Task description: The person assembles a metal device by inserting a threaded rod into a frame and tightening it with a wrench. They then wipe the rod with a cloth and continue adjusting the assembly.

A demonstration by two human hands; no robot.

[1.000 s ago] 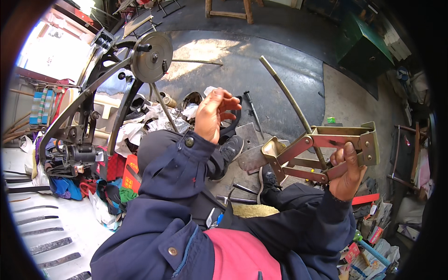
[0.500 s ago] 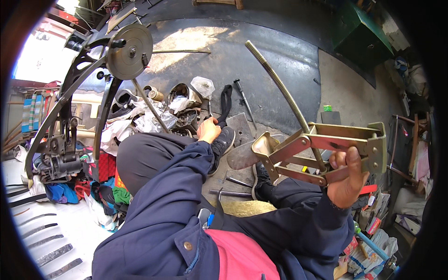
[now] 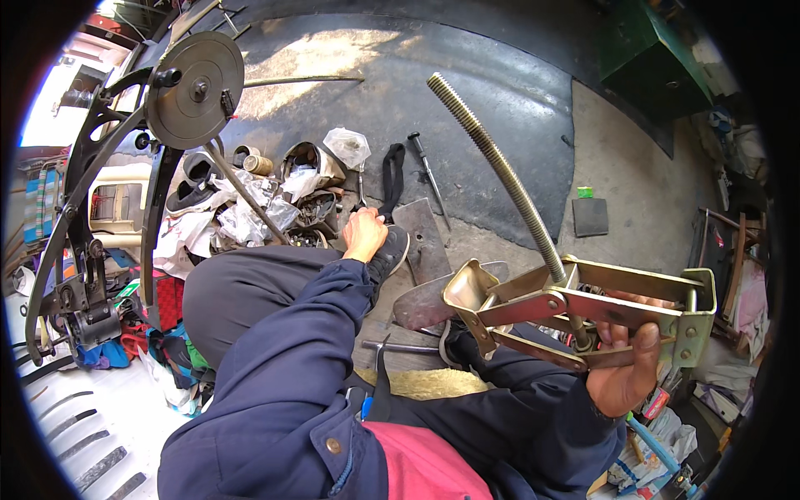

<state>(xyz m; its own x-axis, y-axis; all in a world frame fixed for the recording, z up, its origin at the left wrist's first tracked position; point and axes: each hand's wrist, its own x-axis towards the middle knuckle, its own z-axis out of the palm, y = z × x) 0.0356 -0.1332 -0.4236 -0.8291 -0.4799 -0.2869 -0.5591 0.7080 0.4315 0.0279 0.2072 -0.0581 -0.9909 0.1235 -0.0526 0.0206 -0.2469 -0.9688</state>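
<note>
A brassy metal scissor jack (image 3: 546,310) with a long threaded rod (image 3: 500,171) slanting up to the left is held up at the right. My right hand (image 3: 629,371) grips its lower arms near the right end. The thumb lies in front, and some fingers reach behind the metal bars. Beyond my bent left knee, my left hand (image 3: 364,235) lies above a black shoe (image 3: 390,252), palm down. Its fingers are loosely bent with the tips partly hidden, and nothing shows in them. A black strap (image 3: 392,179) lies just past those fingers.
A black stitching machine (image 3: 194,92) with a round wheel stands at the left. Shoes and plastic bags (image 3: 250,212) are heaped beside it. A hammer (image 3: 429,177) and flat metal plates (image 3: 421,242) lie on the floor ahead. A green box (image 3: 654,62) stands at the far right.
The view has shifted slightly to the right. The jack, in my right hand, sits a little lower and further right in view. My left hand stays near the shoe.
</note>
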